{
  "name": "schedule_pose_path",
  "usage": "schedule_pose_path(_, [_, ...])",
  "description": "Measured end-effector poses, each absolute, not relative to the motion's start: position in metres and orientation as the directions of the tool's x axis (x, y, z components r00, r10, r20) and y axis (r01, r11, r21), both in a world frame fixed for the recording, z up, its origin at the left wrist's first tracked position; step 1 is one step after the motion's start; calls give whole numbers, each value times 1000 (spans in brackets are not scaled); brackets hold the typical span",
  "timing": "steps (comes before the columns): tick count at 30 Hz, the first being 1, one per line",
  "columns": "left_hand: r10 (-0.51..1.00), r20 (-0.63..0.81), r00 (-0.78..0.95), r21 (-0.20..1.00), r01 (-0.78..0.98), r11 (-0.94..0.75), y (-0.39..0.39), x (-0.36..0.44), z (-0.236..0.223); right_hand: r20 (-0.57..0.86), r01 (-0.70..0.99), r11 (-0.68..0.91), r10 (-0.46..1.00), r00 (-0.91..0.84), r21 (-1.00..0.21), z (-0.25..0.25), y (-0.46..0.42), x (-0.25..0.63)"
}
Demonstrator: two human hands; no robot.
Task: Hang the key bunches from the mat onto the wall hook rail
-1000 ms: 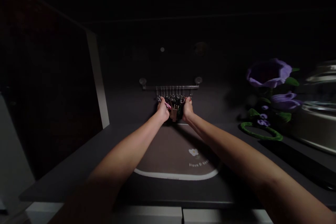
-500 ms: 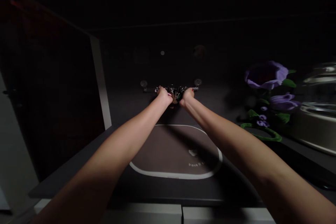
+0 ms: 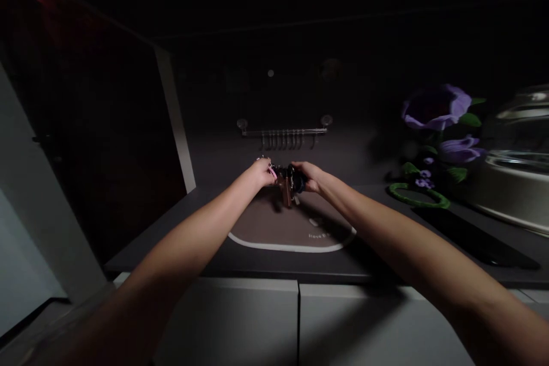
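Note:
A bunch of keys (image 3: 286, 191) with a brown tag, dark pieces and bits of metal hangs between my two hands, above the mat. My left hand (image 3: 262, 172) is closed around its left part, where a pink strap (image 3: 273, 172) shows. On the other side, my right hand (image 3: 311, 176) grips the dark pieces. The single items are small and dim. Behind and above the hands, a clear rail (image 3: 285, 132) with several hooks is fixed to the wall; the hooks carry nothing.
A brown mat with a white edge (image 3: 274, 229) lies on the dark counter (image 3: 201, 246). To the right stand purple knitted flowers (image 3: 437, 111), a green ring (image 3: 418, 197), a flat black object (image 3: 480, 240) and a glass-domed container (image 3: 514, 183). White cabinet fronts (image 3: 240, 314) are below.
Both hands have come down and away from the rail, bringing the bunch of keys with them. The hooks now show bare. The view has shifted slightly.

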State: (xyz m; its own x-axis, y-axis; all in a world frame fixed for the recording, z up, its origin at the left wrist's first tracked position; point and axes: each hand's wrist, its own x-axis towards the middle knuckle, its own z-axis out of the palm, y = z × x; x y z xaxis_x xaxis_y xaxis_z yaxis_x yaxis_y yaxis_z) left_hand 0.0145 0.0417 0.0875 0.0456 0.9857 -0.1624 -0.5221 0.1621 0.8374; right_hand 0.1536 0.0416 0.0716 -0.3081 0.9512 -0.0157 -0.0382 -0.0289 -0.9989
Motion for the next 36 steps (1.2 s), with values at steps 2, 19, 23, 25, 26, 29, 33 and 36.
schedule_pose_path(2, [945,-304,123,864,-382,328,29,1,75,-164,6,-174,913,-374,-985,59,33,168])
schedule_pose_path(19, [919,242,312,818,444,-366,-24,-60,63,207,584,365,924,-321,-725,74,-4,212])
schedule_pose_path(23, [910,146,389,942,225,-247,-45,-63,93,9,417,302,819,-574,-857,104,-40,189])
schedule_pose_path(25, [901,91,424,990,59,-127,-55,-61,101,-62,332,177,798,-599,-927,113,-54,177])
schedule_pose_path(26, [895,89,438,996,-39,-80,-60,-60,101,-89,289,123,778,-623,-949,113,-58,171])
schedule_pose_path(29, [865,115,489,966,-258,17,-67,-53,89,-57,92,14,682,-729,-996,95,-59,160])
schedule_pose_path(33, [827,155,540,906,-411,99,-68,-47,51,103,-204,-117,569,-816,-972,49,-51,159])
schedule_pose_path(36, [823,122,554,881,-442,167,-67,-47,25,144,-297,-181,576,-805,-938,23,-52,165])
